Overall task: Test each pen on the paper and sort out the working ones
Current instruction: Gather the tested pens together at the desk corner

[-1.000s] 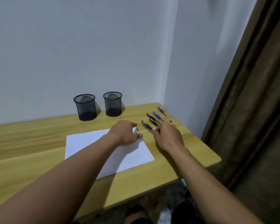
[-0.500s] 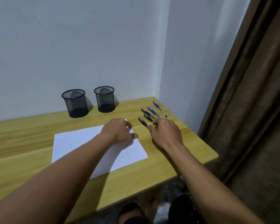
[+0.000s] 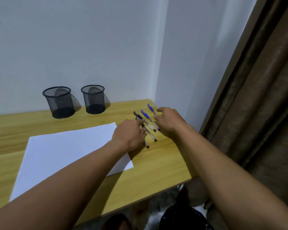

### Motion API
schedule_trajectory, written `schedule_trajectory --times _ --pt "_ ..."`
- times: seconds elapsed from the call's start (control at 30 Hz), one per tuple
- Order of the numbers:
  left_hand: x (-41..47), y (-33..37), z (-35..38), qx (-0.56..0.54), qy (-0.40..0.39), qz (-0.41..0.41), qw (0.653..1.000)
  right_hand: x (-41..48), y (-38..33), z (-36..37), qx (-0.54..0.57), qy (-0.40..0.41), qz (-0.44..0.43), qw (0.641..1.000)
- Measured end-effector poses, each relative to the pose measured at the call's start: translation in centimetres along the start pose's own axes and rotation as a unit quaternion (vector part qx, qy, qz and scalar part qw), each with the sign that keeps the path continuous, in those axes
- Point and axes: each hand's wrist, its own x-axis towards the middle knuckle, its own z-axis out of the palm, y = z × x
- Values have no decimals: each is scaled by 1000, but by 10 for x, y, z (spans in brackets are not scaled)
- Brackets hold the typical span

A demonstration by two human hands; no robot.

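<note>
Shifts left hand [image 3: 131, 135] from paper [image 3: 65, 155] onto black pens [image 3: 138, 115], grip impossible to tell — spreads right hand [image 3: 170, 121], fingers apart, over blue pens [image 3: 146, 115]; looks set for first test.

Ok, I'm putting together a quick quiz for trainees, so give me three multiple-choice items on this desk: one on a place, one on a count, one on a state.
1. Where on the table do the mesh cups stand?
A at the near edge; B at the right edge; C at the back, by the wall

2. How many mesh cups are there?
A one; B two; C four

3. How does the paper lie?
A flat; B crumpled; C rolled up

Answers:
1 C, since both stand at the far edge with the wall right behind them.
2 B, since two black cups stand side by side.
3 A, since the sheet lies spread flat on the wood.
</note>
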Motion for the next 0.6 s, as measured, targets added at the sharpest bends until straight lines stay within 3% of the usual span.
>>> schedule_trajectory --times 0.47,0.6 --pt "61 10 28 18 86 -135 987 56 18 6 -8 -22 -36 999" --pt "74 8 30 -30 90 -165 982 58 19 3 -25 -21 -36 999"
